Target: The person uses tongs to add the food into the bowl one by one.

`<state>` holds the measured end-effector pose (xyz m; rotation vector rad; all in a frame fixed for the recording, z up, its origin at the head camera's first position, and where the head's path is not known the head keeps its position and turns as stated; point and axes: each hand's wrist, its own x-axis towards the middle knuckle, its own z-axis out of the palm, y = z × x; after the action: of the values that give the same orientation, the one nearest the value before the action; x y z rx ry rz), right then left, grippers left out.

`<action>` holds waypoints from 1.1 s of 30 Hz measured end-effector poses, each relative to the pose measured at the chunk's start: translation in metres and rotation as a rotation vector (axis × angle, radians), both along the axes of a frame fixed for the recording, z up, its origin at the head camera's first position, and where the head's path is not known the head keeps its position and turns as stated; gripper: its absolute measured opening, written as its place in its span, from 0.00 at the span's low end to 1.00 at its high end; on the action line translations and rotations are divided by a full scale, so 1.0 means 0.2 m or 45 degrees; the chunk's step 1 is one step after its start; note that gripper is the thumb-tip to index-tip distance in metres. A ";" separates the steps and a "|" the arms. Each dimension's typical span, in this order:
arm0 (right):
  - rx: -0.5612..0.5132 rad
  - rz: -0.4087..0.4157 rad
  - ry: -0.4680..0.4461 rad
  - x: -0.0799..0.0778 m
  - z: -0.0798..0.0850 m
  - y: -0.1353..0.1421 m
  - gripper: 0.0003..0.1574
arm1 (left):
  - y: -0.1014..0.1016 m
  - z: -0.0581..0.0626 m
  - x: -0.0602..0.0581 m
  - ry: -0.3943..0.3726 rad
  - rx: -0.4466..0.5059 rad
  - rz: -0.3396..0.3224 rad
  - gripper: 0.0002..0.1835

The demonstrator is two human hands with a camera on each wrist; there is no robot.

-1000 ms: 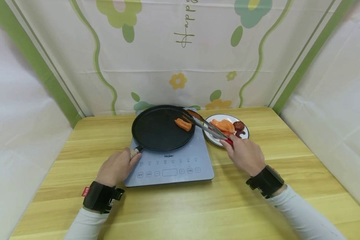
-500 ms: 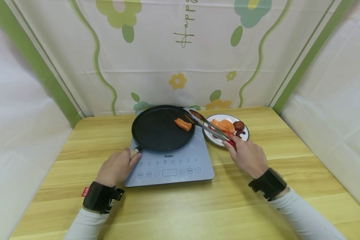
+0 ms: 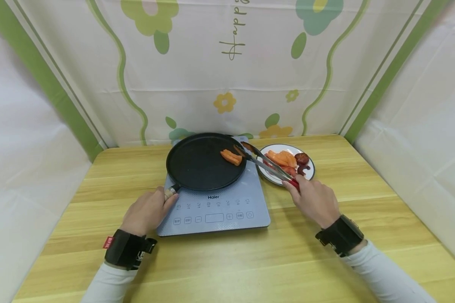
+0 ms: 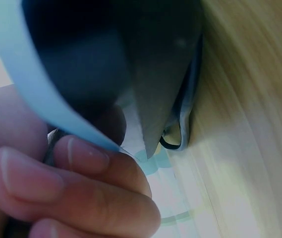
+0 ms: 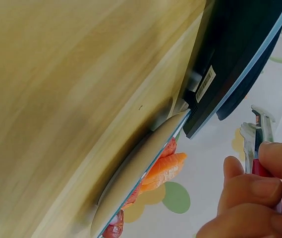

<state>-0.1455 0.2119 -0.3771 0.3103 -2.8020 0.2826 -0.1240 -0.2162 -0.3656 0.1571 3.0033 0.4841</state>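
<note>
In the head view my left hand (image 3: 145, 210) grips the handle (image 3: 170, 191) of a flat black frying pan (image 3: 197, 164). In the left wrist view its curled fingers (image 4: 106, 198) show close up. My right hand (image 3: 314, 198) holds metal tongs (image 3: 269, 166) with red grips. The tongs' dark tips are spread over the pan's right rim, just behind and right of a folded orange piece of food (image 3: 231, 157), which looks like salmon. That piece lies in the pan, apart from the tips. Under the tongs' shafts is a white plate (image 3: 267, 176) with a dark rim.
The pan sits on a grey Haier induction cooker (image 3: 216, 227) on a wooden table (image 3: 227, 269). On the plate lie orange slices (image 3: 282, 158) and dark red pieces (image 3: 301, 158). A flower-print cloth (image 3: 197, 75) stands behind, with white cloth at both sides.
My right hand has drawn the tongs slightly right and back, away from the orange piece. That piece and the left hand on the pan handle have stayed in place.
</note>
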 end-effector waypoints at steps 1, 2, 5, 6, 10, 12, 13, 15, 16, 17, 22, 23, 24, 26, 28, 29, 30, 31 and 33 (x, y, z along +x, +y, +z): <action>-0.002 0.000 0.002 0.00 0.00 0.00 0.33 | 0.00 0.00 0.00 0.001 0.001 0.000 0.24; -0.001 0.001 0.001 0.00 0.00 0.00 0.33 | 0.00 0.00 0.00 0.002 0.001 0.000 0.24; 0.001 -0.002 -0.008 0.00 -0.01 0.01 0.34 | 0.00 0.00 0.00 0.007 -0.001 0.002 0.24; 0.001 -0.004 -0.010 0.00 -0.01 0.01 0.34 | 0.00 0.00 0.00 0.010 -0.002 0.002 0.23; -0.003 -0.013 -0.018 0.01 -0.02 0.02 0.32 | 0.00 -0.01 0.00 0.019 -0.008 -0.002 0.23; -0.008 -0.016 -0.019 0.02 -0.02 0.03 0.29 | 0.00 -0.01 0.00 0.021 -0.010 -0.003 0.23; -0.010 -0.016 -0.023 0.02 -0.02 0.03 0.29 | 0.00 -0.01 0.00 0.022 -0.011 -0.003 0.23; -0.017 -0.019 -0.027 0.02 -0.02 0.04 0.28 | 0.00 -0.01 0.00 0.019 -0.010 -0.001 0.23; -0.019 -0.021 -0.031 0.03 -0.02 0.04 0.29 | 0.00 -0.01 0.00 0.018 -0.009 0.001 0.23; -0.022 -0.023 -0.034 0.03 -0.03 0.05 0.29 | 0.00 -0.01 0.00 0.017 -0.008 0.002 0.23; -0.026 -0.028 -0.036 0.04 -0.03 0.07 0.32 | 0.00 -0.01 0.00 0.019 -0.010 -0.001 0.23; -0.027 -0.028 -0.037 0.04 -0.03 0.08 0.31 | 0.00 -0.01 0.00 0.019 -0.012 -0.002 0.23; -0.030 -0.028 -0.039 0.04 -0.03 0.08 0.31 | 0.00 -0.01 0.00 0.018 -0.012 -0.003 0.24; -0.029 -0.026 -0.036 0.04 -0.03 0.09 0.30 | 0.00 -0.01 0.00 0.017 -0.013 -0.002 0.24; -0.028 -0.025 -0.037 0.05 -0.03 0.10 0.30 | 0.00 0.00 0.00 0.017 -0.013 -0.001 0.24; -0.030 -0.023 -0.034 0.05 -0.03 0.11 0.29 | 0.00 0.00 0.00 0.017 -0.014 0.001 0.24; -0.031 -0.021 -0.029 0.05 -0.03 0.11 0.28 | 0.00 0.00 0.00 0.017 -0.013 0.001 0.24; -0.030 -0.020 -0.025 0.05 -0.03 0.11 0.29 | 0.00 0.00 0.00 0.018 -0.015 0.002 0.24; -0.030 -0.020 -0.023 0.05 -0.04 0.12 0.29 | 0.00 -0.01 0.00 0.015 -0.012 -0.001 0.24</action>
<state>-0.1353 0.2356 -0.3845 0.2819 -2.8151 0.3164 -0.1239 -0.2163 -0.3667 0.1608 3.0166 0.4703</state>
